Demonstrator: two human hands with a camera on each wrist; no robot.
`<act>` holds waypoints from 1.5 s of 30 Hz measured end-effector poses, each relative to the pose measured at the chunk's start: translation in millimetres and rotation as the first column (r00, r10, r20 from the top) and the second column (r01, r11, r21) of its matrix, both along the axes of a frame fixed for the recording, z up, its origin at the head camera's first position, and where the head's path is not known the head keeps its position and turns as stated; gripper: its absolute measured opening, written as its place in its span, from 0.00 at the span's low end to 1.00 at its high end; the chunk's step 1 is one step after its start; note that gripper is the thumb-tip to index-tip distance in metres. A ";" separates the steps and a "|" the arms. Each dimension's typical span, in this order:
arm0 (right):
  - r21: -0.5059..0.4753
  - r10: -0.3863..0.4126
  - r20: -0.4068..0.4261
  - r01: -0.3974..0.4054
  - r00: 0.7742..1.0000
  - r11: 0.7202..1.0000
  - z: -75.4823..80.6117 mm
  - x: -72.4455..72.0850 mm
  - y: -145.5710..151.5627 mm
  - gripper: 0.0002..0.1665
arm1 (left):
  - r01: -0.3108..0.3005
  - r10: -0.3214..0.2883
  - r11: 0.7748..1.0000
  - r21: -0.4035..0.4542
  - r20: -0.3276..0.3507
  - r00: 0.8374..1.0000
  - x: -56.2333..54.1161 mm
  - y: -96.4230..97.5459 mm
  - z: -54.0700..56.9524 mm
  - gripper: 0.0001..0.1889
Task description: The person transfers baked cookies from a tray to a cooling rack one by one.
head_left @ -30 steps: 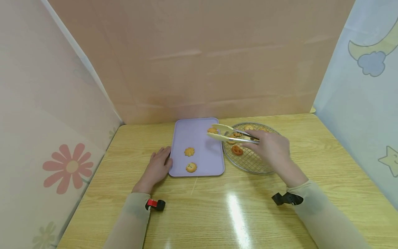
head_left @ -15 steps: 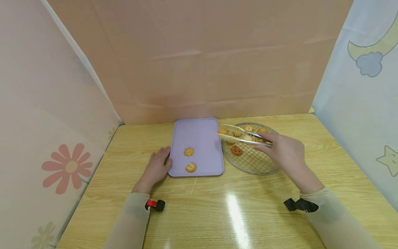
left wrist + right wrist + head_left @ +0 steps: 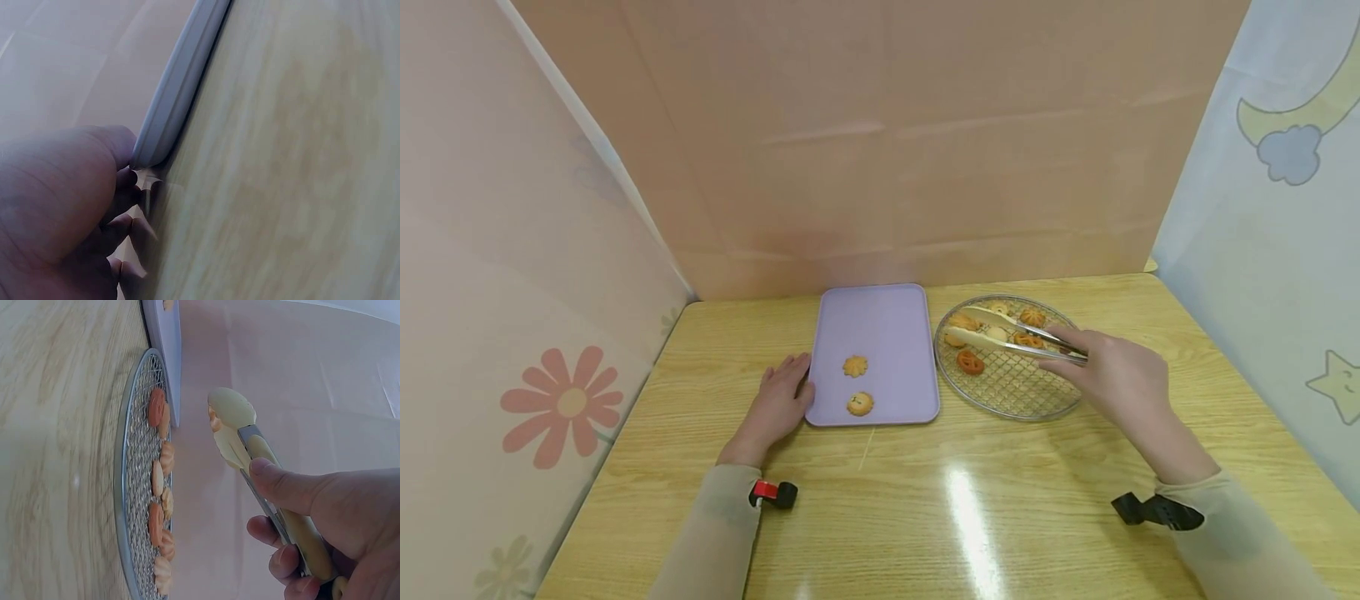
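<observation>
My right hand (image 3: 1120,371) grips a pair of tongs (image 3: 265,456) with metal arms and cream tips. Between the tips is a golden cookie (image 3: 215,420), partly hidden by them. In the head view the tongs hang over the left part of a round wire rack (image 3: 1015,400). My left hand (image 3: 777,404) rests on the table at the left edge of a lilac tray (image 3: 880,321), thumb touching its rim (image 3: 165,119). Two cookies lie on the tray: a flower-shaped cookie (image 3: 855,366) and a round cookie (image 3: 861,404).
Several cookies lie on the rack, among them a brown pretzel-shaped cookie (image 3: 970,362) and a ridged cookie (image 3: 1032,317). The rack stands just right of the tray on a wooden table (image 3: 880,517). A pinkish-brown backdrop (image 3: 880,150) rises behind, with patterned side panels.
My right hand has drawn back to the right, carrying the tongs and their cookie from above the tray's right edge to above the rack. The left hand and tray stay in place.
</observation>
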State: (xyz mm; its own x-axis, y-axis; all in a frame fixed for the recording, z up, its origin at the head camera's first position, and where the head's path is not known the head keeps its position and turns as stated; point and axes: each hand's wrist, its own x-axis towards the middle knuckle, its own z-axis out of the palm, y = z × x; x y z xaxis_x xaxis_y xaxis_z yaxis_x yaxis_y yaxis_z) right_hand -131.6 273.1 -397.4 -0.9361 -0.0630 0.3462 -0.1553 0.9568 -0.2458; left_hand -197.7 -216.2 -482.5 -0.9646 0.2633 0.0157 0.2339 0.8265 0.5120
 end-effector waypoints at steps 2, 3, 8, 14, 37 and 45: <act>0.002 -0.010 0.012 0.010 1.000 1.000 -0.6 2.7 4.1 0.37 | 0.000 0.000 1.000 -0.002 0.000 1.000 -0.1 0.1 -0.5 0.31; 0.008 -0.011 0.011 0.011 1.000 1.000 -0.8 4.1 6.1 0.37 | 0.000 0.000 1.000 -0.003 0.000 1.000 -0.1 0.0 -0.6 0.31; 0.017 -0.017 0.008 0.017 1.000 1.000 -0.7 10.1 14.6 0.37 | 0.003 -0.003 1.000 -0.003 -0.007 1.000 1.7 0.8 2.0 0.31; 0.016 -0.037 0.056 0.036 0.998 0.999 1.1 15.7 23.2 0.38 | 0.004 -0.003 1.000 0.017 -0.021 1.000 3.1 2.0 4.0 0.31; 0.030 -0.063 0.175 0.058 0.983 0.998 -1.1 31.0 44.0 0.40 | 0.016 -0.015 1.000 0.021 -0.033 0.999 1.8 -0.2 -0.4 0.31; 0.032 -0.064 0.186 0.059 0.980 0.998 -3.9 34.5 47.2 0.41 | 0.016 -0.016 1.000 0.001 -0.030 0.999 1.2 -0.4 0.2 0.31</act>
State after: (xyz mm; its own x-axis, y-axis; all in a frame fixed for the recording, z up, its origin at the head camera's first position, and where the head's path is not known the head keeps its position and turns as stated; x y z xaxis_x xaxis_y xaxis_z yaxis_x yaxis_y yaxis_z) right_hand -97.1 320.3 -401.2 -0.9864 -0.0097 0.1639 -0.0493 0.9696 -0.2395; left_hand -196.5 -216.6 -482.3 -0.9594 0.2783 0.0447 0.2620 0.8222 0.5053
